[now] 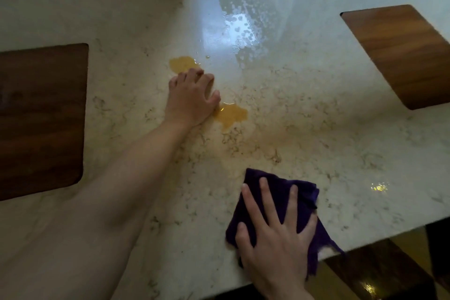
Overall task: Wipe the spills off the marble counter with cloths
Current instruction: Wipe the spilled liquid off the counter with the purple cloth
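Two yellow spills lie on the beige marble counter: one farther off and one nearer. My left hand rests on the marble between them with its fingers curled and nothing in it. The thumb touches the edge of the nearer spill. My right hand lies flat with fingers spread on a purple cloth, pressing it to the counter near the front edge. A corner of the cloth hangs over that edge. A small yellow droplet patch glints to the right of the cloth.
A wet, beaded sheen covers the marble beyond the far spill. Dark wooden insets sit in the counter at the left and the right. The counter's front edge runs diagonally at lower right, with floor below it.
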